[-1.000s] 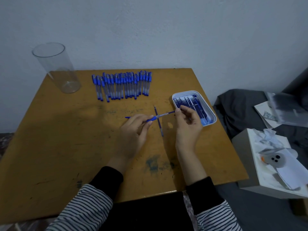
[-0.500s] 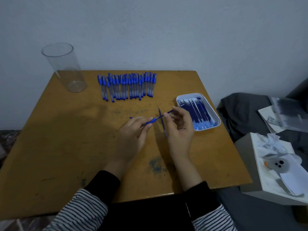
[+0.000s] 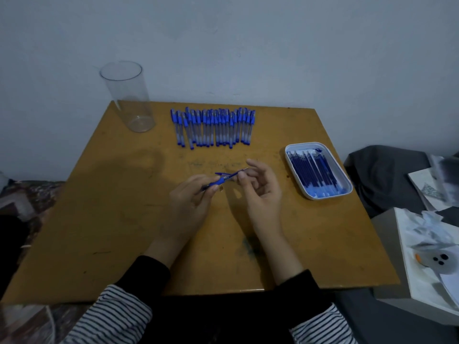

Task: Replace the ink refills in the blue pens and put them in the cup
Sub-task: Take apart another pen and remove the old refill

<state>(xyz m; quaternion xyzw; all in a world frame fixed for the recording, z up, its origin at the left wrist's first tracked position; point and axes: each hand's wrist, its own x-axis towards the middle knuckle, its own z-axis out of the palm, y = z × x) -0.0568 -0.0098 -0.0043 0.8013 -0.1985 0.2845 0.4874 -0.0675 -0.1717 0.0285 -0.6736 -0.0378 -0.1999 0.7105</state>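
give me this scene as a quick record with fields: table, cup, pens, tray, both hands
table: wooden, worn top
cup: clear, upright, far left corner, no pens inside
pens: capped, in a row along the far edge, right of the cup
tray: white, on the right side, holds loose refills
left hand: grips one blue pen, tip pointing right
right hand: fingers loosely curled at that pen's tip; whether they pinch it is unclear

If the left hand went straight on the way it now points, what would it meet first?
Likely the right hand, close to the tip of the pen that the left hand holds; depth unclear.
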